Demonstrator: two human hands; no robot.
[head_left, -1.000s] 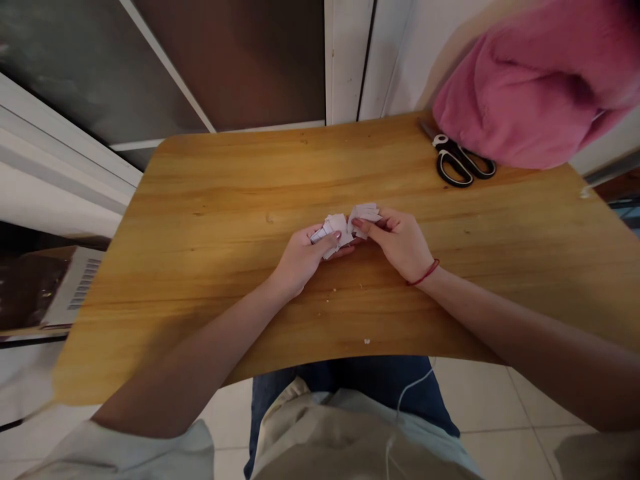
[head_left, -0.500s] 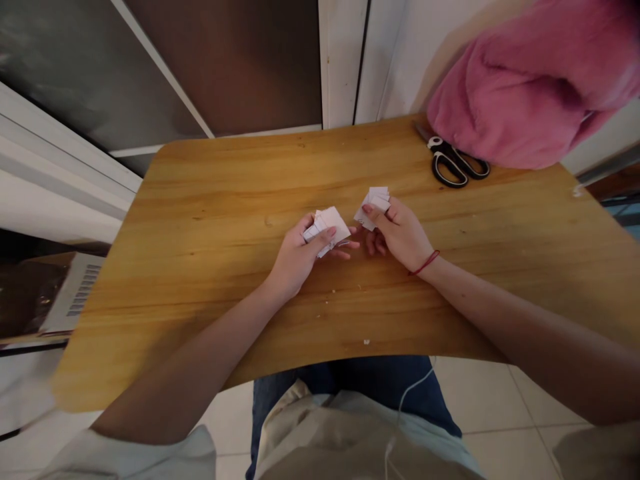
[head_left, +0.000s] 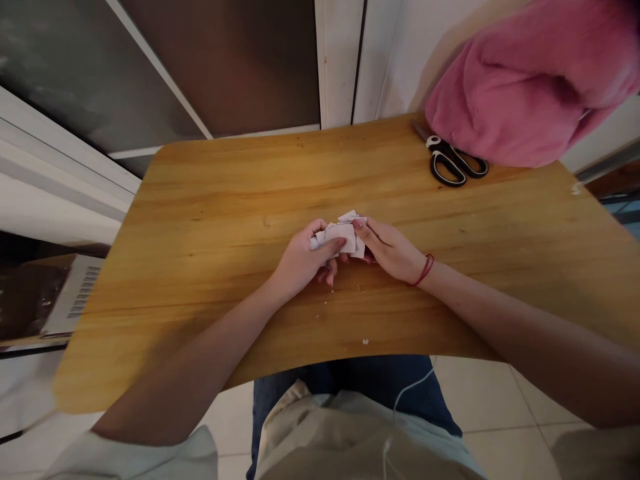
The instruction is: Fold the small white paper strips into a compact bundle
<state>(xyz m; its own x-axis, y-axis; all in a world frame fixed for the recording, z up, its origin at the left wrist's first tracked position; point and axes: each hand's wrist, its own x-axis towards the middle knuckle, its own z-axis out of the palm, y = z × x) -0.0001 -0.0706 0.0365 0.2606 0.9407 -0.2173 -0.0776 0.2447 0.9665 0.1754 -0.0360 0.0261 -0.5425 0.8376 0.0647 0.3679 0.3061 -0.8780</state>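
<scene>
Several small white paper slips [head_left: 340, 235] lie in a loose, overlapping bunch between my two hands. My left hand [head_left: 303, 261] is closed on one part of them, its thumb pressed on top. From the other side my right hand [head_left: 395, 251] pinches more paper slips [head_left: 359, 247], which touch and overlap the left bunch. Both hands are just above the wooden table [head_left: 225, 220]. The undersides of the slips and some fingers beneath them are hidden.
Black-handled scissors [head_left: 456, 162] rest at the table's back right, beside a pink plush item [head_left: 510, 100]. Tiny white scraps [head_left: 365, 341] are scattered near the front edge. To the left of the table stands a cardboard box [head_left: 73, 293].
The hands were apart, each with its own paper slips. Now they have come together, the right hand moving left and down, and the two bunches meet.
</scene>
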